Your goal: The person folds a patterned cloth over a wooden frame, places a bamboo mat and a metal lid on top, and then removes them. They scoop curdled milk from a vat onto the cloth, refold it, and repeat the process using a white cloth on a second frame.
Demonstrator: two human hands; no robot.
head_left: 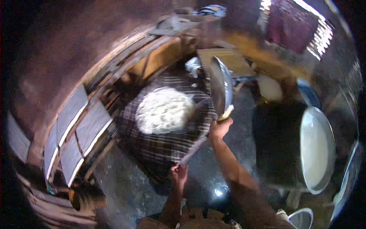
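A dark checked cloth [156,147] is spread out with a heap of white, lumpy material [164,110] on it. At the cloth's near edge, my left hand [179,174] has its fingers closed on the fabric. To the right of the cloth, my right hand [221,128] grips a metal pan [222,87], which is tilted on its side with its rim upright. A pale piece shows at the pan's lower edge beside my right thumb. Some blur softens the cloth and the pan.
A large metal basin [331,152] of whitish liquid stands at the right. Grey panels [91,126] lean along the left wall. A brown pot [88,197] sits at lower left. A woven mat [225,60] lies at the back, and part of another bowl [301,219] shows lower right.
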